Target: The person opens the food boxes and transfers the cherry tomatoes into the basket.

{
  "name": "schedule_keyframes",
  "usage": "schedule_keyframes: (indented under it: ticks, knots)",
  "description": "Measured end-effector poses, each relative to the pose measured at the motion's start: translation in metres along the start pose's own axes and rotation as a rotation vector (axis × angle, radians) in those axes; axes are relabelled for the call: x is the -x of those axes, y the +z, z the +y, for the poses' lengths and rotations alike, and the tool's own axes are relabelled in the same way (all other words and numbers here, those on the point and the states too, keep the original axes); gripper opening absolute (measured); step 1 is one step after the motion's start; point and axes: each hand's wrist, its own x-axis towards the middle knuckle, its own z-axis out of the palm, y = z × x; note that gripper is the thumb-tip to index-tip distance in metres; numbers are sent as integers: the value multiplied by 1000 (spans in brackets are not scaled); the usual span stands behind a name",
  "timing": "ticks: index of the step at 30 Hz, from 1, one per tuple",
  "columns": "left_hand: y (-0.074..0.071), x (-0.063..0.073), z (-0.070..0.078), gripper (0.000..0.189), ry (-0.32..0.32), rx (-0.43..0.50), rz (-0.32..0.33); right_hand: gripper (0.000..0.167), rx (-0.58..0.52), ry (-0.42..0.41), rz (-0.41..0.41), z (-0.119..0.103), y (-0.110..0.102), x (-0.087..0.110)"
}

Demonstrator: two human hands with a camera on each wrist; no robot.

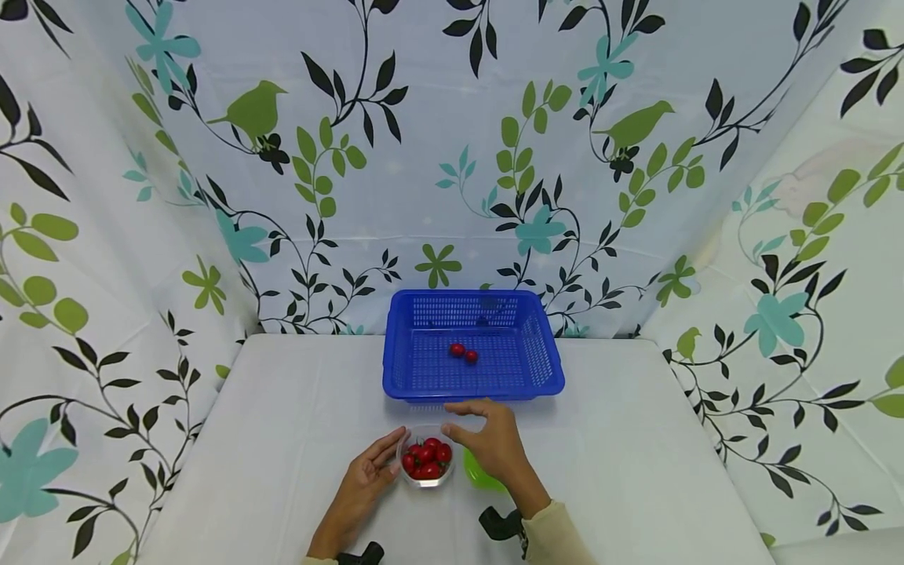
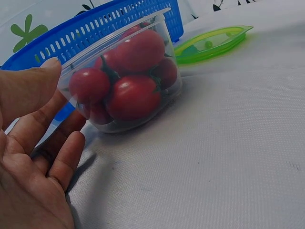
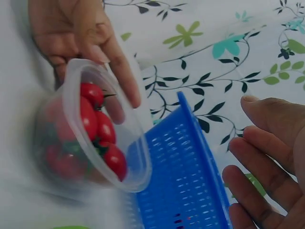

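A clear plastic container (image 1: 426,480) holds several red cherry tomatoes (image 2: 133,98) with green stems. My left hand (image 1: 369,476) is at its left side; thumb and fingers touch the wall near the rim, the fingers mostly straight. Just right of the container and above the table, my right hand (image 1: 492,441) has thumb and forefinger spread apart, with nothing visible between them. Beneath that hand lies a bright green lid (image 1: 480,473), partly covered. Two more cherry tomatoes (image 1: 457,350) sit inside the blue basket (image 1: 473,390) behind.
The basket stands at the back of the white-covered table (image 1: 297,439), near the patterned cloth backdrop (image 1: 424,157). Cloth also hangs along both sides. A black wrist mount (image 1: 500,523) is on my right wrist, another (image 1: 362,555) on my left.
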Motion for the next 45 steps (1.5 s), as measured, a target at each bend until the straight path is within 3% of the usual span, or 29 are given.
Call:
schedule_keyframes:
  ticks: [20, 27, 45]
  knots:
    - [-4, 1, -2, 57, 10, -15, -21, 31, 68, 40, -1, 26, 37, 9]
    - [-2, 1, 0, 58, 5, -21, -9, 30, 171, 0, 5, 33, 47, 7]
    - [-2, 1, -1, 56, 25, -13, -45, 31, 227, -66, -5, 42, 61, 7]
